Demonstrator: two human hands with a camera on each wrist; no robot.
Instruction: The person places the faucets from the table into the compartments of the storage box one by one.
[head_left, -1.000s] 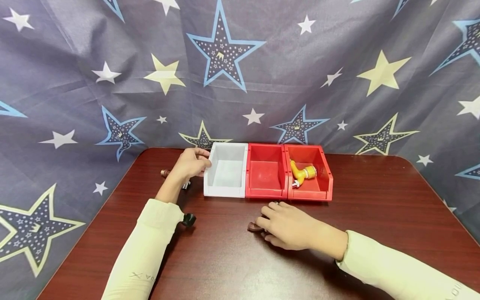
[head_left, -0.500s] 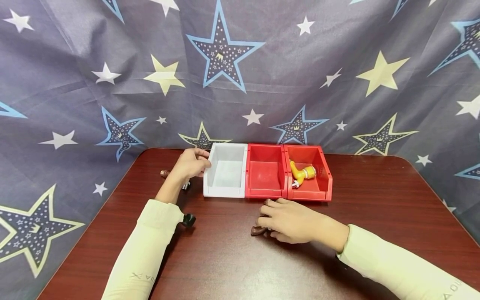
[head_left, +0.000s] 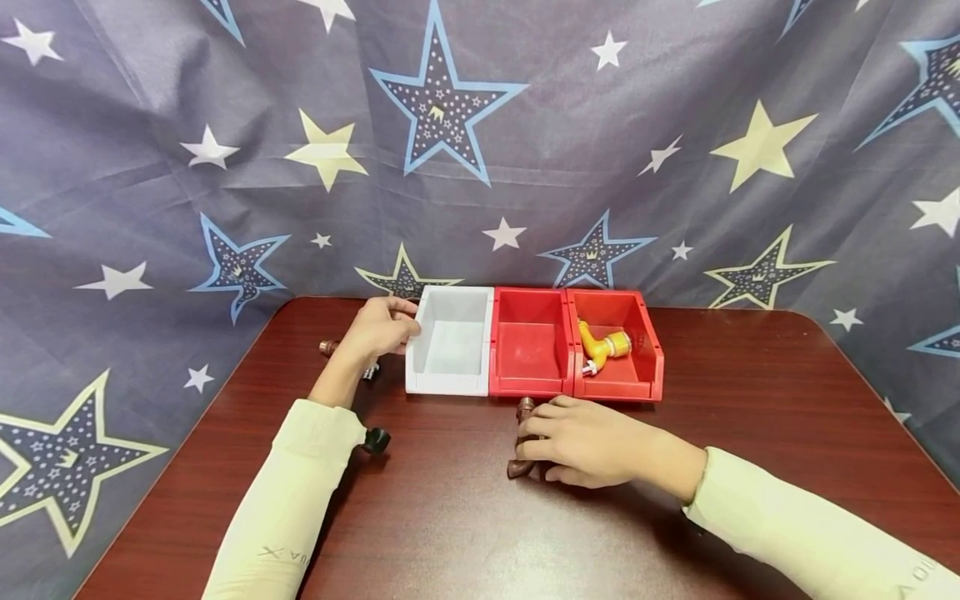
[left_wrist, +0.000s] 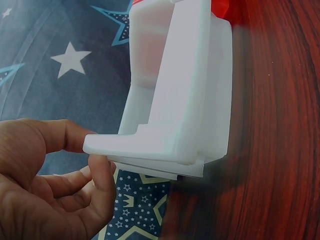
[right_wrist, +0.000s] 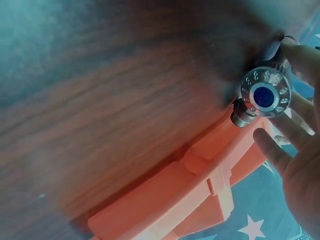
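Note:
My left hand (head_left: 382,327) pinches the side rim of the white bin (head_left: 450,383); in the left wrist view the rim sits between thumb and finger. Just in front of the red bins, my right hand (head_left: 592,442) holds a brown tap (head_left: 526,407) by its middle, with one end sticking out towards the bins and the other towards me. The fingers cover most of the tap. In the right wrist view the tap shows a silver round knob (right_wrist: 265,95) with a blue centre, and a threaded end beside it.
Right of the white bin stand a red bin (head_left: 528,387) and another red bin (head_left: 618,390) holding a yellow tap (head_left: 603,346). Partly hidden behind my left forearm lies a brown and silver piece (head_left: 327,347). A star-patterned cloth (head_left: 480,208) hangs behind the table (head_left: 420,517).
The brown tap has turned under my right hand and shifted slightly right, its far end now pointing to the bins. My left hand stays on the white bin.

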